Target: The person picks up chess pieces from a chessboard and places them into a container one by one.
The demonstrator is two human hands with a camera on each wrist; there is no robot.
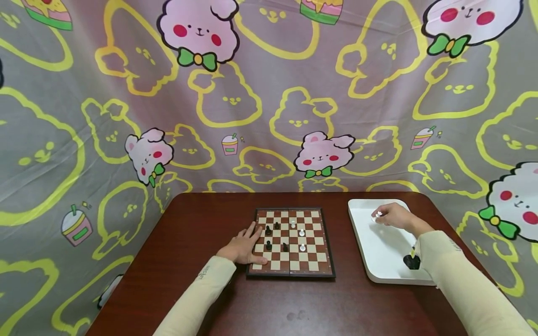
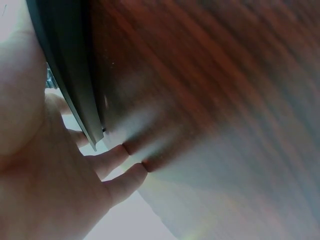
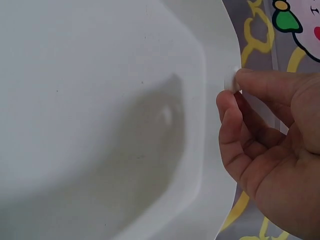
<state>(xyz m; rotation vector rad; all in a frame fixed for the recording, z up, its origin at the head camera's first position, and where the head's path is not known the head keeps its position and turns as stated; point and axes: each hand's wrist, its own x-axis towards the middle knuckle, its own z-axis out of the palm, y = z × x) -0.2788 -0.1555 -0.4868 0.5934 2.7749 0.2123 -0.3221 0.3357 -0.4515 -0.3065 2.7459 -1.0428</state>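
Observation:
On the table lies a brown-and-cream chessboard [image 1: 311, 266] with a dark rim. My left hand [image 1: 241, 247] rests on its left edge, thumb and fingers spread. In the left wrist view, fingertips [image 2: 131, 177] of that hand touch the tabletop beside the board's dark side [image 2: 70, 65]. Several black chess pieces [image 1: 268, 245] stand on the left half, and three white chess pieces [image 1: 301, 232] on the right half. Above the white tray [image 1: 370, 254], my right hand [image 1: 395, 217] pinches a small white chess piece [image 1: 379, 214] between thumb and fingers, which mostly cover it.
The tray's raised rim [image 1: 357, 233] runs along the right side of the brown table [image 1: 193, 224]. By the right sleeve is a black object [image 1: 412, 262], partly hidden and unclear in kind. A patterned cloth [image 1: 269, 107] hangs behind and beside the table.

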